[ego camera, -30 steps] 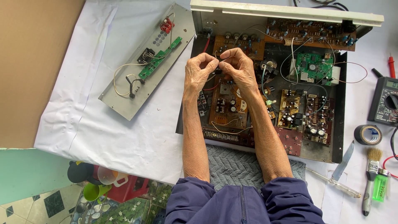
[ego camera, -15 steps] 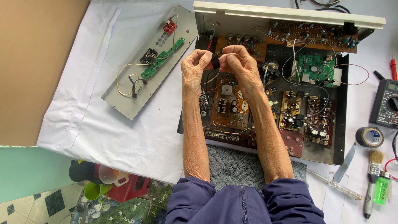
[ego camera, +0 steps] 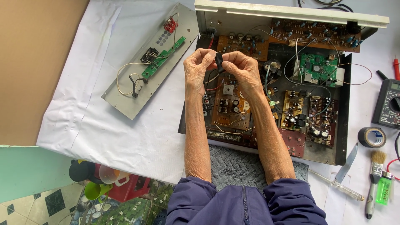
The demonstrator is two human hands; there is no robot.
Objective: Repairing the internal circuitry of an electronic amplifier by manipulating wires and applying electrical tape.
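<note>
My left hand (ego camera: 199, 66) and my right hand (ego camera: 243, 70) are raised together above an opened electronics chassis (ego camera: 341, 125). Between the fingertips of both hands sits a small black part (ego camera: 219, 62), pinched from either side, with thin wires trailing down from it toward the brown circuit boards (ego camera: 228, 104). A green board (ego camera: 318, 68) lies at the chassis's right rear. To the left, on the white sheet (ego camera: 104, 133), lies a detached grey metal panel (ego camera: 125, 100) carrying a narrow green board (ego camera: 163, 56) and looped wires.
At the right edge: a black multimeter (ego camera: 388, 104), a roll of dark tape (ego camera: 371, 137), a paintbrush (ego camera: 374, 179), a green lighter (ego camera: 384, 189), a screwdriver (ego camera: 338, 185). Cardboard (ego camera: 33, 62) covers the left. Plastic cups (ego camera: 102, 183) sit below the table edge.
Both hands have lifted slightly off the boards with the small black part pinched between them; the view has shifted a little. Nothing else on the table moved.
</note>
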